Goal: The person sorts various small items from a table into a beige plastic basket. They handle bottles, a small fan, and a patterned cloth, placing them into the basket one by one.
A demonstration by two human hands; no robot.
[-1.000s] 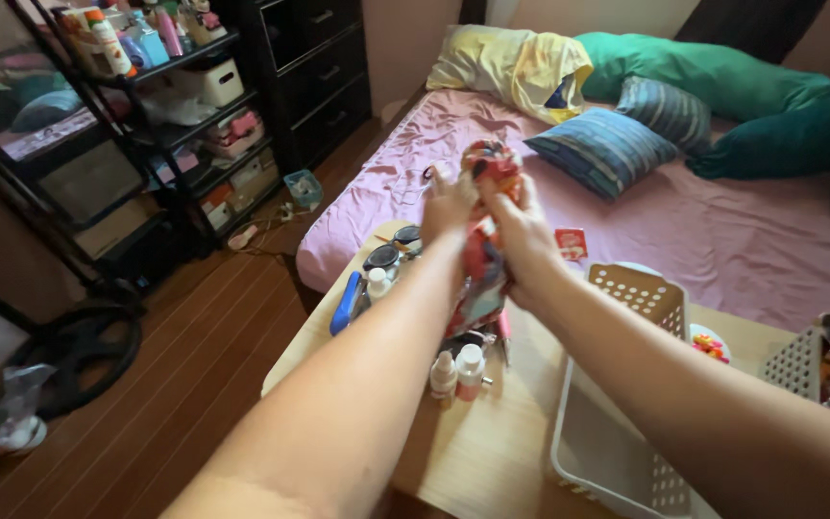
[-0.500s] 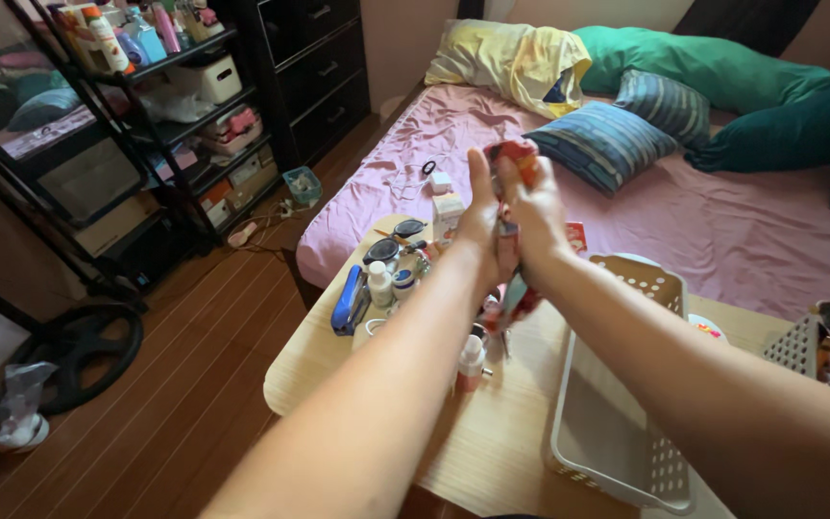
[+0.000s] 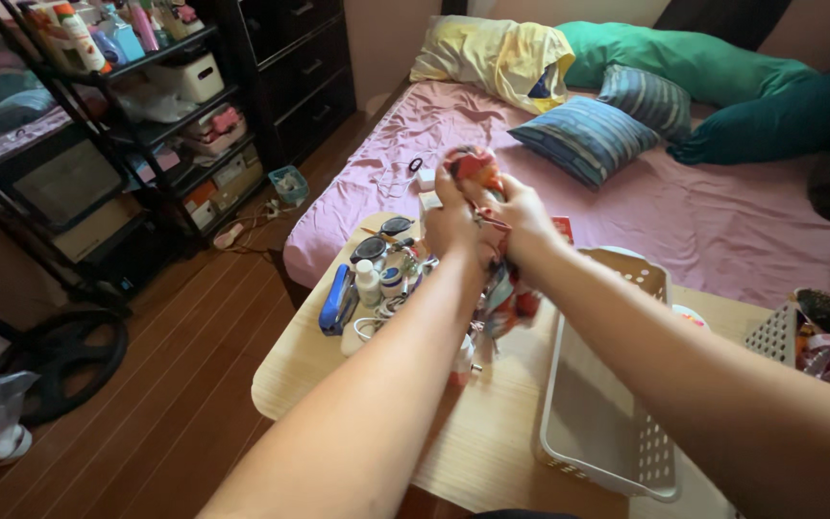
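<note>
My left hand (image 3: 451,223) and my right hand (image 3: 514,213) are raised together above a low wooden table (image 3: 492,437), both closed on a bunched red patterned cloth (image 3: 474,166). The cloth's top pokes out above my fingers and its tail (image 3: 513,300) hangs down between my wrists. Below my hands, on the table's far left part, lie small bottles (image 3: 368,283), a blue flat object (image 3: 336,300) and dark sunglasses (image 3: 381,238).
A white perforated basket (image 3: 609,437) lies on the table at the right, a second basket (image 3: 776,334) with items beyond it. A bed with a pink sheet (image 3: 713,226) and pillows (image 3: 585,137) stands behind. A black shelf rack (image 3: 136,115) stands at the left on the wooden floor.
My hands keep working the cloth: from apart and gripping, to pressed together higher, to now clenched on it again. The view has shifted slightly right and down.
</note>
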